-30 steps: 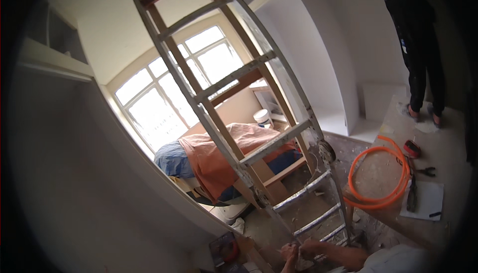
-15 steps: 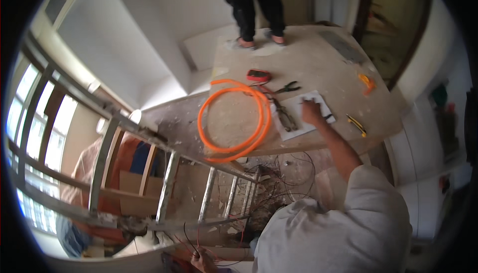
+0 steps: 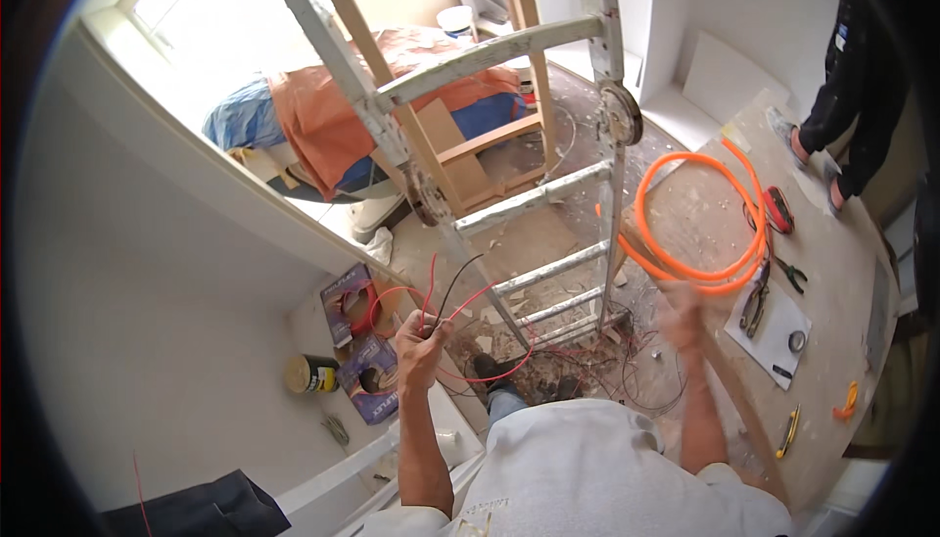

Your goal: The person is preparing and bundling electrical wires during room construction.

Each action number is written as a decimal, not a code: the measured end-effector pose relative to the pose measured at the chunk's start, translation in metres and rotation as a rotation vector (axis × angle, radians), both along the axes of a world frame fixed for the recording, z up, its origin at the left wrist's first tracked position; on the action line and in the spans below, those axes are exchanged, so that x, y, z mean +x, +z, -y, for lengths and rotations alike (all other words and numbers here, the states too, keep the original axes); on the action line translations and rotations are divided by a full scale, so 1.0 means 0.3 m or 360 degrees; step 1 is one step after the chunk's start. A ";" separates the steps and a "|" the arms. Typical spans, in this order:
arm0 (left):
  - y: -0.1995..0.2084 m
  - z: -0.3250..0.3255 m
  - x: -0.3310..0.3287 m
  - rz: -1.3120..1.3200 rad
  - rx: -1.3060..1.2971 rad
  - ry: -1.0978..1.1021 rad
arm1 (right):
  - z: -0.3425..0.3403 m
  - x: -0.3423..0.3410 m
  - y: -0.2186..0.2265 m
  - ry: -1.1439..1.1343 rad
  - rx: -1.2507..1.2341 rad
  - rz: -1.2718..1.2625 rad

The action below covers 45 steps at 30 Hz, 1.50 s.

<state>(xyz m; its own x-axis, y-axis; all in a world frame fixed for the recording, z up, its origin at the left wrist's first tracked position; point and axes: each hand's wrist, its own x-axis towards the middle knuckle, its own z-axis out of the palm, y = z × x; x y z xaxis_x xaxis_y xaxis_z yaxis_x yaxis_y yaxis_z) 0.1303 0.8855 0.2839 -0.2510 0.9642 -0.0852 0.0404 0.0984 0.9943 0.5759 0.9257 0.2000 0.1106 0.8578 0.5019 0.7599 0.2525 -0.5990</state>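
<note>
Rising from my left hand [image 3: 419,349], which is closed in a pinch, are the loose ends of red wires [image 3: 474,300] and a black wire [image 3: 453,285]. My right hand [image 3: 682,317] is smeared by motion over the near-left edge of the work board, beside an orange flexible conduit coil [image 3: 715,275]; its fingers cannot be made out. Right of it, a white sheet [image 3: 769,341] bears pliers [image 3: 753,307] and a black tape roll [image 3: 796,341]. Dark-handled pliers [image 3: 791,276] and a red meter [image 3: 778,210] lie beyond.
A paint-marked ladder [image 3: 534,199] stands ahead. Purple wire boxes [image 3: 380,390] and a tub [image 3: 311,374] are at left. A yellow cutter [image 3: 788,431] and an orange tool [image 3: 847,402] rest on the board [image 3: 827,287]. Another person's legs [image 3: 832,106] stand at its far side.
My view has swung left. My right hand has come away from the white sheet toward the board's near-left edge. My left hand is higher, still gripping the wires.
</note>
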 end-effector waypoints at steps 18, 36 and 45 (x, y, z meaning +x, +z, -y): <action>0.173 -0.058 -0.208 0.0502 -0.0052 0.0034 | -0.204 -1.123 0.398 0.1706 0.0353 -0.0031; 0.018 -0.230 -0.595 0.0805 -0.0207 -0.0028 | -0.329 -1.548 0.359 0.1390 -0.0139 0.0234; -0.024 -0.313 -0.705 0.1170 -0.0182 -0.0371 | -0.358 -1.635 0.392 0.0940 0.0169 0.0322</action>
